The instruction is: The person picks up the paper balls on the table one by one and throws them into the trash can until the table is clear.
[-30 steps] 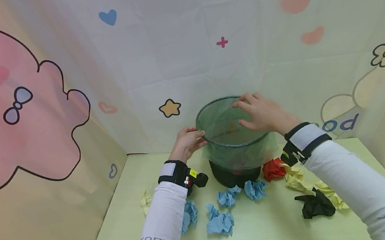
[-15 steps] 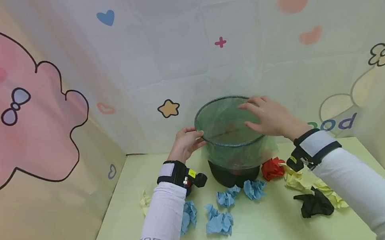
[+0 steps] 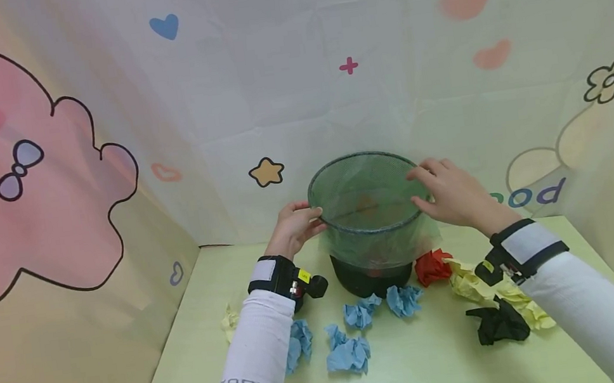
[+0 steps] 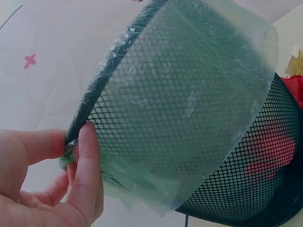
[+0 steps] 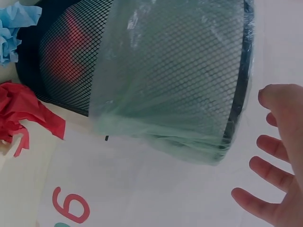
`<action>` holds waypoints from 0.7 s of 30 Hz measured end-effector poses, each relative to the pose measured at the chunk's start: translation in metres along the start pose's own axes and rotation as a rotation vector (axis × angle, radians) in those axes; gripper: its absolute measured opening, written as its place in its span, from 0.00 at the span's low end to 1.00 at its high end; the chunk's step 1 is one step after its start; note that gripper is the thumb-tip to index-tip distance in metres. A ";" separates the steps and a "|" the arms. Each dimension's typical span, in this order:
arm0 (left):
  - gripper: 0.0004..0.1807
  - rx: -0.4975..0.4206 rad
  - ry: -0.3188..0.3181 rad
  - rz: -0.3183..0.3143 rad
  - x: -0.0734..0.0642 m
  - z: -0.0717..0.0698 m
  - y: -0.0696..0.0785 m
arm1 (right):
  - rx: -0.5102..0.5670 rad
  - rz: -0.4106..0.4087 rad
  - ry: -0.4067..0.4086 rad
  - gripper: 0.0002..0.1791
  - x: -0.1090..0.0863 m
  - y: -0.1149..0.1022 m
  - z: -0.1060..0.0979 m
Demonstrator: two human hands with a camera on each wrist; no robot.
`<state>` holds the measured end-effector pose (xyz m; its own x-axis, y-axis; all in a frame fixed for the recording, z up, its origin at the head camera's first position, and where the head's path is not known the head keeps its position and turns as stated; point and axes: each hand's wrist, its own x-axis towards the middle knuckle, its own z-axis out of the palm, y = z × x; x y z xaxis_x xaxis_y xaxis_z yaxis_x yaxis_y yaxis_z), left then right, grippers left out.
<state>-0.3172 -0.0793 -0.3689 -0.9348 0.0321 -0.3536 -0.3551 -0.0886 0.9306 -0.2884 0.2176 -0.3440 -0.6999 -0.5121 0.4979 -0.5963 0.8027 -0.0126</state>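
Observation:
A black mesh trash bin (image 3: 373,280) stands on the table, with a thin green plastic bag (image 3: 376,250) lining it and folded down over its rim. My left hand (image 3: 295,228) pinches the bag-covered rim at the left, the thumb on one side and fingers on the other, as the left wrist view shows. At the rim's right side is my right hand (image 3: 454,196), its fingers spread and loosely bent. In the right wrist view that hand (image 5: 284,156) is apart from the rim and holds nothing. Something red (image 4: 272,149) shows through the lower mesh.
Crumpled blue paper (image 3: 349,354) lies in several balls before the bin. To the right are red paper (image 3: 433,267), yellow paper (image 3: 470,280) and black paper (image 3: 501,322). Another yellow piece (image 3: 230,322) is beside the left forearm. A printed curtain (image 3: 270,81) hangs behind the table.
My right hand has moved right and slightly down, from over the bin's opening to its right rim. The left hand keeps its hold on the rim.

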 end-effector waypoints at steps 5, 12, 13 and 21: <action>0.20 -0.004 -0.004 0.003 0.000 0.000 0.000 | 0.001 0.037 0.044 0.17 -0.012 0.003 0.002; 0.21 -0.004 -0.010 0.011 0.001 -0.001 -0.001 | 0.005 0.111 0.044 0.16 -0.034 0.006 0.011; 0.21 -0.003 -0.009 0.010 0.001 -0.001 -0.001 | 0.004 0.125 0.033 0.16 -0.037 0.006 0.012; 0.20 -0.002 -0.004 0.002 0.002 -0.001 -0.002 | -0.005 0.182 -0.016 0.18 -0.062 0.007 0.027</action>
<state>-0.3186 -0.0804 -0.3713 -0.9357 0.0360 -0.3509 -0.3528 -0.0906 0.9313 -0.2601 0.2470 -0.3984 -0.8023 -0.3626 0.4741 -0.4569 0.8842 -0.0970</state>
